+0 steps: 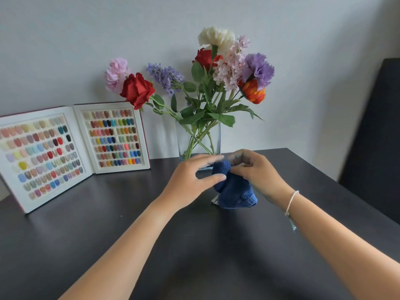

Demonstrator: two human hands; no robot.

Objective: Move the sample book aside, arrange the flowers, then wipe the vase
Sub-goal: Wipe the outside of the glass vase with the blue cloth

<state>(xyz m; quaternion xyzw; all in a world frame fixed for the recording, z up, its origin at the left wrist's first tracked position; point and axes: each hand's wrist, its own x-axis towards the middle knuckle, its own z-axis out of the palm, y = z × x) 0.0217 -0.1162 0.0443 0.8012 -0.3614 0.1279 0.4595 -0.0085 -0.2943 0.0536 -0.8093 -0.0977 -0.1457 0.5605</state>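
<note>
Bunching a dark blue terry cloth (234, 187), the left hand (190, 180) and right hand (257, 172) pinch its top with their fingertips, near the clear rectangular glass vase (198, 138) of mixed artificial flowers (216, 72). A hard wipe could tip the top-heavy vase.

Clear smooth glass vase (198, 137), nubby blue terry cloth (234, 189), matt dark table (108, 213), possibly laminate

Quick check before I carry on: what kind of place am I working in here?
Probably a nail salon or home nail desk. An open sample book of coloured nail tips stands against the plain wall, beside a glass vase of flowers on a dark table.
</note>
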